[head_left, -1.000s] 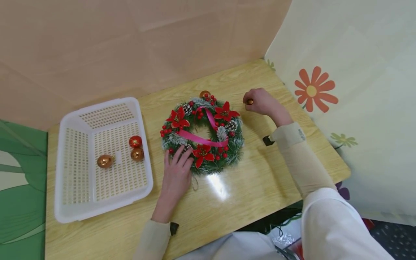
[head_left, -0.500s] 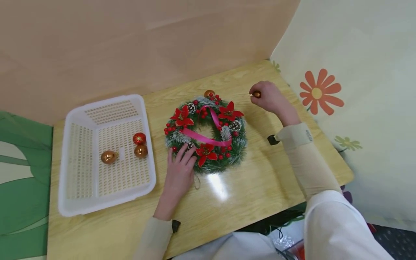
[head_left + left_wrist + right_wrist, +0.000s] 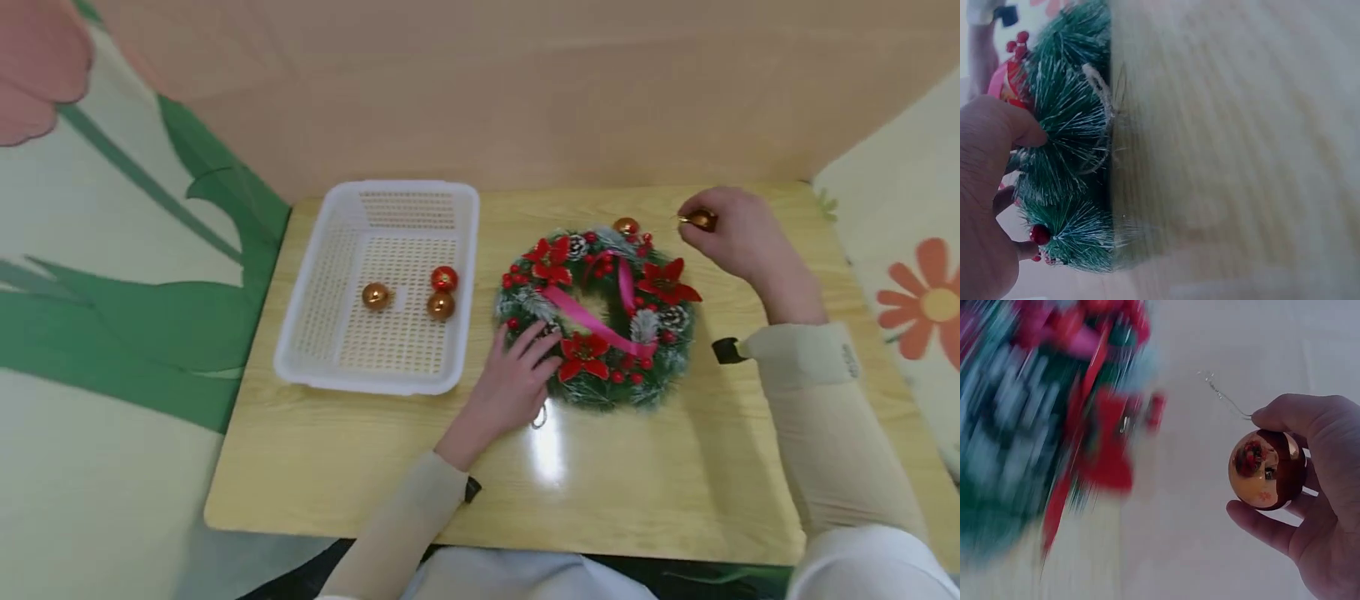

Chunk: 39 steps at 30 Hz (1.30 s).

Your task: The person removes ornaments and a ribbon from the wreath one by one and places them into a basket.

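A green wreath [image 3: 660, 379] with red poinsettias, berries, pinecones and a pink ribbon lies on the table. My left hand [image 3: 510, 379] rests on its near-left side, fingers spread over the greenery; in the left wrist view the thumb [image 3: 1025, 128] touches the needles. Right of the wreath's far side, my right hand [image 3: 738, 237] holds a shiny copper bauble [image 3: 1266, 469]. Its thin wire hook [image 3: 1225, 397] sticks out past the thumb toward the wreath. Another copper bauble [image 3: 626, 226] sits at the wreath's far edge.
Left of the wreath stands a white plastic basket [image 3: 303, 333] with two copper baubles [image 3: 377, 296] and a red one [image 3: 444, 278] inside. A twine loop [image 3: 539, 417] trails from the wreath's near side. A draped wall backs the wooden table [image 3: 330, 467].
The head view has swung left, so everything sits further right. My right hand has lifted a little away from the wreath and turned, exposing more of the bauble. The left hand stays on the wreath.
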{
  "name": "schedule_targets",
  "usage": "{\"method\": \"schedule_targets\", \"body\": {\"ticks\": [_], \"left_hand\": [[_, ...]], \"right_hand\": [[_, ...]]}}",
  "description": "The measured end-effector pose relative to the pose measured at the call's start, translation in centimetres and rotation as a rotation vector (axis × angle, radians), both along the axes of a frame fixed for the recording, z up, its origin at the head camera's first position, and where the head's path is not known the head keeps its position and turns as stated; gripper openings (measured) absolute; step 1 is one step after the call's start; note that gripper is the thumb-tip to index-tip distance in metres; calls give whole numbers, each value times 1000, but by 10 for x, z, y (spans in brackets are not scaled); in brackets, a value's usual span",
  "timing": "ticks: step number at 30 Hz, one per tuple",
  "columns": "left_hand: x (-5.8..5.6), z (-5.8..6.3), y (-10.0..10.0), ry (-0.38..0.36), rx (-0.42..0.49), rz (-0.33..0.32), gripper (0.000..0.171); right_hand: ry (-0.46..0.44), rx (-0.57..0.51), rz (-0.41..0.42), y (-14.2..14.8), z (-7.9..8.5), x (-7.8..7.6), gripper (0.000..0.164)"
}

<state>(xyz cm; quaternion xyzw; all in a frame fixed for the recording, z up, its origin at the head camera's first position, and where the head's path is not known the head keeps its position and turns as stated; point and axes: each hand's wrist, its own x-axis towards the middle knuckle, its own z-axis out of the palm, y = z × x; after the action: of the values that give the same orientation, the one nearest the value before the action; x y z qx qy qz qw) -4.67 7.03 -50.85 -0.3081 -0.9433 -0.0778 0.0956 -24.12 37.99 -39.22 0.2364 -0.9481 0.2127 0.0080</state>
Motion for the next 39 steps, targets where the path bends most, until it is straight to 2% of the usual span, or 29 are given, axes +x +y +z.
{"method": "schedule_targets", "body": {"ticks": [2,5,11,15,18,22,27,31,36,39], "left_hand": [[-4,0,14,-11,-37,-11,43],[-3,1,24,-21,-99,5,53],[2,-3,27,-59,-148,4,63],[9,-10,26,-45,-172,18,66],[16,-14,28,-37,-188,-10,66],[27,-16,32,-34,-180,-83,64],[38,-19,28,-9,-160,-133,64],[44,-24,13,-13,-162,-119,64],[53,-28,-16,-47,-156,-69,63],[58,-32,-31,-65,-138,-73,62]], "right_hand": [[21,-26,32,0,4,1,22],[69,-71,122,-23,6,0,15],[191,-95,375,-99,3,-11,12],[239,-51,558,-161,-2,-20,11],[245,23,623,-190,-8,-21,8],[215,116,623,-201,-22,-25,7],[125,268,543,-207,-42,-33,12],[63,386,498,-226,-54,-38,17],[23,455,485,-257,-61,-37,24],[-16,476,445,-261,-63,-32,28]]}}
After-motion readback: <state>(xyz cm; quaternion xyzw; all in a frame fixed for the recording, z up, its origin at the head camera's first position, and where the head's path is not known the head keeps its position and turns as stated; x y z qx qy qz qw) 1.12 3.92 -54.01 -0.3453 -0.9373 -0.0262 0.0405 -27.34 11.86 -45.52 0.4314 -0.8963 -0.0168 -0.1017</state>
